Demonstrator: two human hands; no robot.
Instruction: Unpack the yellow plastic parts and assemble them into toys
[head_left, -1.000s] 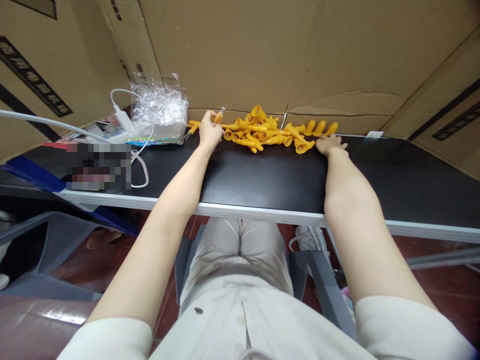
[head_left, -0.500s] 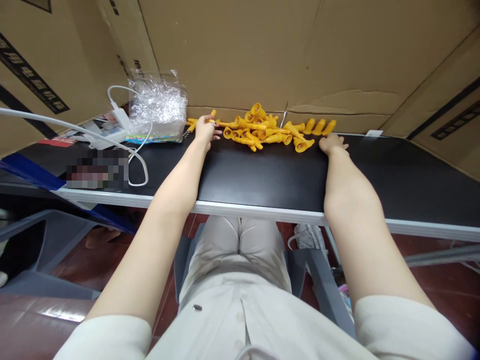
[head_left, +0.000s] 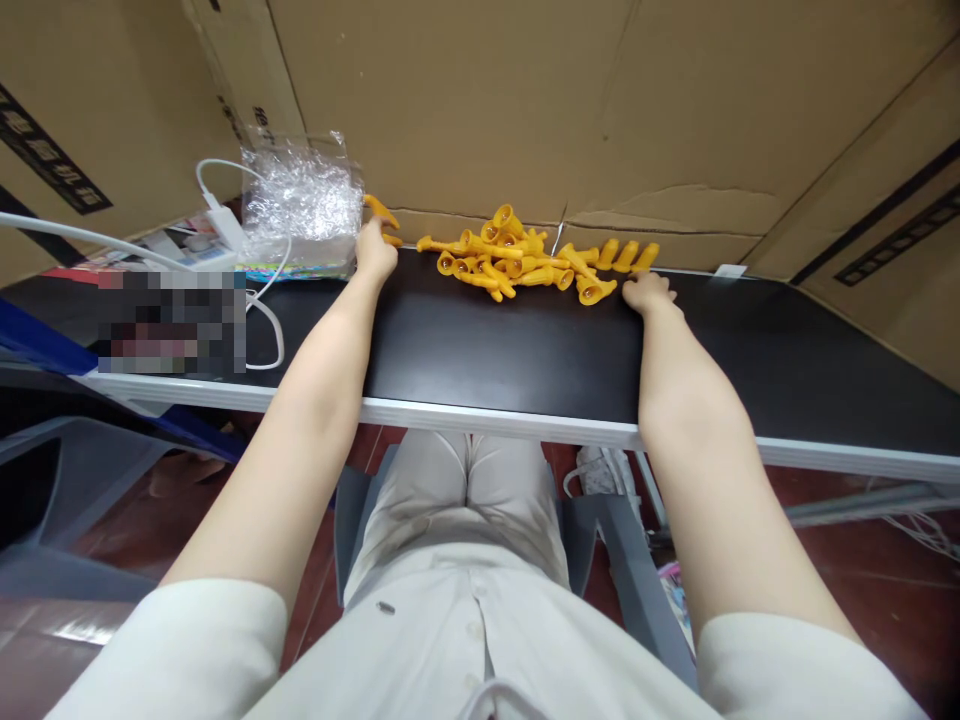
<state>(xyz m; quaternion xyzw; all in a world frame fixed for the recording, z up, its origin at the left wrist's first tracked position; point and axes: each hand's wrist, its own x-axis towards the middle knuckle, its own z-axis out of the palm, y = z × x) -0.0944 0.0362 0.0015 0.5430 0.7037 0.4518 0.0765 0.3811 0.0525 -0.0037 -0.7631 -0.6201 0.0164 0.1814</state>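
Observation:
Yellow plastic sleeves (head_left: 510, 255), each with a flared, open end, lie heaped along the back of the black table. Three more sleeves (head_left: 627, 256) lean side by side at the heap's right end. My left hand (head_left: 377, 250) is left of the heap, beside the bubble-wrapped pack. It is closed around a yellow sleeve (head_left: 382, 210) that sticks up past it; the fingertips are hidden. Another yellow piece shows just beyond that hand. My right hand (head_left: 649, 291) rests on the table just in front of the leaning sleeves, fingers loosely bent and apart, nothing visible in it.
A bubble-wrapped pack (head_left: 304, 205) stands at the back left, with a white cable (head_left: 277, 330) and plug beside it. Cardboard walls (head_left: 487, 110) close off the back and sides. The table's pale front edge (head_left: 510, 418) runs before my lap.
My left hand has moved left, away from the heap's left end, to beside the wrapped pack. My right hand stays by the leaning sleeves. The whole view has shifted slightly.

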